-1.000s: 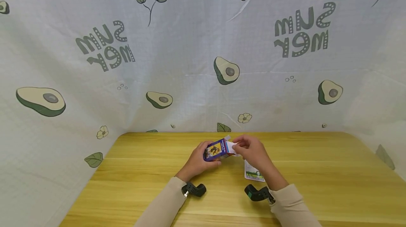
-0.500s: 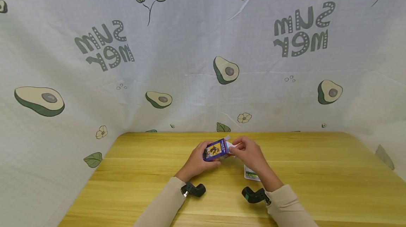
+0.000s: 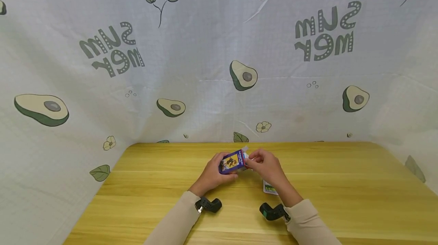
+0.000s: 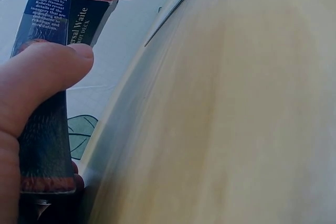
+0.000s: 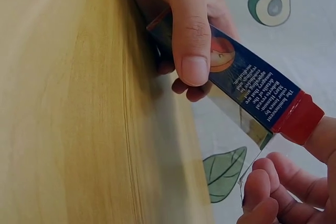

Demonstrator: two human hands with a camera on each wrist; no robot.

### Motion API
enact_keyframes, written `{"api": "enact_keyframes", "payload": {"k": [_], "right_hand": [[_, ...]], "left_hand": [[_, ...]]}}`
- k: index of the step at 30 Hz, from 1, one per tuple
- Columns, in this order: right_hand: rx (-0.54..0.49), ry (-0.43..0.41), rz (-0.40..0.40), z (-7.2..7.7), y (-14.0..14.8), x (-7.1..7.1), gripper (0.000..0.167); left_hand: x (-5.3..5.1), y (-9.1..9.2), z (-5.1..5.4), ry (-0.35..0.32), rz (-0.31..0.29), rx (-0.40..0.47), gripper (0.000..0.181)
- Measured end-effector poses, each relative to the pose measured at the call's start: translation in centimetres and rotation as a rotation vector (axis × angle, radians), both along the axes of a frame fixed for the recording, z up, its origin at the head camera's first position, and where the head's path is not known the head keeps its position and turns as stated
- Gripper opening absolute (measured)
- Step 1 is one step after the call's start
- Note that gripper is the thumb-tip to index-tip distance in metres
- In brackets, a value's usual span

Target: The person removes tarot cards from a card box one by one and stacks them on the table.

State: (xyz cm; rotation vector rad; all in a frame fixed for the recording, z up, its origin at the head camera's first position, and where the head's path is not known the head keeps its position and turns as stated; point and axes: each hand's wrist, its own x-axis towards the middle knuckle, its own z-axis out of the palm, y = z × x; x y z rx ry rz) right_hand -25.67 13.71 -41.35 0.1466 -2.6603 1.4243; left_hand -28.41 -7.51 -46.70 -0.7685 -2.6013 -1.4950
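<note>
A blue tarot deck box (image 3: 230, 162) is held tilted above the table, its end with the flaps toward the right. My left hand (image 3: 213, 174) grips it from the left, the thumb along the near narrow side, as the left wrist view shows. At that end, my right hand (image 3: 268, 165) pinches the end flap between thumb and fingers. A red side flap (image 5: 301, 118) stands out from the box in the right wrist view. Under my right forearm lies a printed card (image 3: 269, 188), partly hidden. What is inside the box cannot be seen.
The wooden table (image 3: 164, 188) ends at a white cloth backdrop (image 3: 205, 47) printed with avocados and leaves. Each wrist carries a black camera mount, a left mount (image 3: 210, 204) and a right mount (image 3: 272, 212), both low over the table.
My right hand has moved slightly left, toward the box, and less of the white flap shows. More of the card on the table is covered by the forearm. The left hand stays put.
</note>
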Motion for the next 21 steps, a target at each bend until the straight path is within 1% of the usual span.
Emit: {"api": "enact_keyframes", "payload": {"k": [6,11,16,21], "right_hand": [[0.020,0.013,0.002,-0.15,-0.12,0.03,0.019],[0.024,-0.002,-0.001,-0.19,-0.04,-0.02,0.019],[0.036,-0.011,0.007,-0.15,0.18,-0.15,0.022],[0.035,-0.028,0.008,0.11,0.35,-0.22,0.023]], "left_hand": [[0.02,0.06,0.00,0.003,-0.004,0.009,0.069],[0.07,0.13,0.05,0.007,-0.009,0.018,0.069],[0.06,0.13,0.02,-0.007,-0.004,0.014,0.069],[-0.01,0.12,-0.10,-0.003,-0.001,0.005,0.070]]}}
